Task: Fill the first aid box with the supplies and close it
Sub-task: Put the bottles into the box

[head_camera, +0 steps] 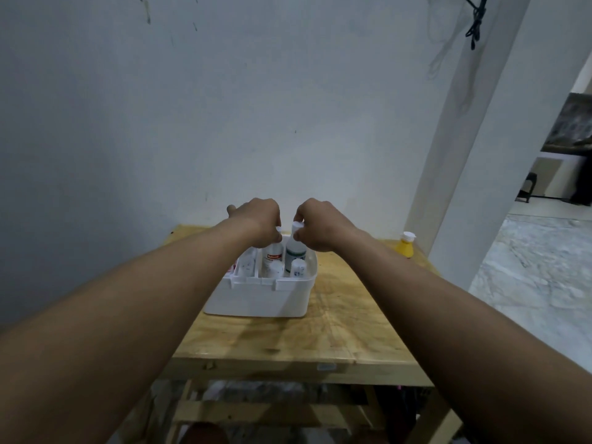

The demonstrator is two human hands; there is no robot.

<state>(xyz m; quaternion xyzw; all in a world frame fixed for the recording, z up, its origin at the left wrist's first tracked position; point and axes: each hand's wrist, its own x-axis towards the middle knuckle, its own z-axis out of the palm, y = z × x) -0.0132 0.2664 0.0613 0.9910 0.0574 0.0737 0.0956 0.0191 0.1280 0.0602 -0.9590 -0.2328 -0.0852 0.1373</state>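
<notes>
**Print on the bottles, none of it legible**

Inside the white first aid box (256, 298), the red-banded bottle (273, 257) carries a line of white lettering across its red band, with smaller dark print beneath. Both are too blurred to read. The green-labelled bottle (294, 256) beside it shows pale marks on its label, also unreadable. The small white bottle (298, 269) in front has dark specks of print, too small to tell. A pale sticker (326, 366) on the front edge of the worktop (336, 331) cannot be made out.

head cam | wide-angle | fwd+down over table (336, 334) | first aid box (256, 299) near
</notes>
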